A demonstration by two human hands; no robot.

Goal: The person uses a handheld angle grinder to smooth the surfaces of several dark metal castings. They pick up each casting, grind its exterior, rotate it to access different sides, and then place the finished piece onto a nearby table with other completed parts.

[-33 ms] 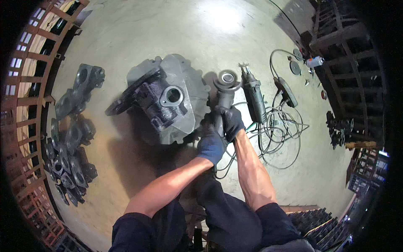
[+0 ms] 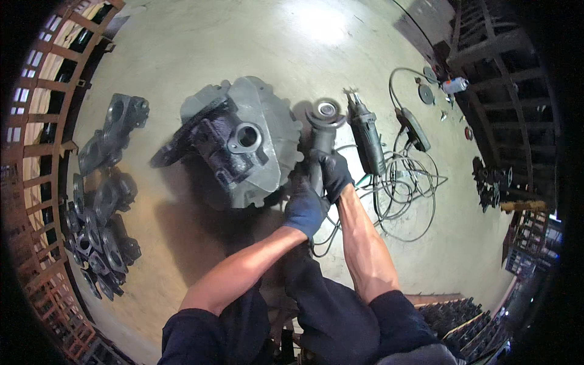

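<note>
Both gloved hands are wrapped round the grey body of an angle grinder, whose round head with a disc points away from me. My left hand is closed on the rear of the body, nearer to me. Farther forward, my right hand closes round it from the right side. Just left of the grinder sits a dark metal casting with a round flanged hole, lying against a larger grey toothed-edge piece. The grinder's disc is apart from the casting.
A black straight grinder lies to the right, beside coiled cables and a power strip. Similar dark castings are piled at left. Loose discs and a spray can lie at far right, near metal racks.
The view has shifted very slightly. My hands keep the same grip on the angle grinder.
</note>
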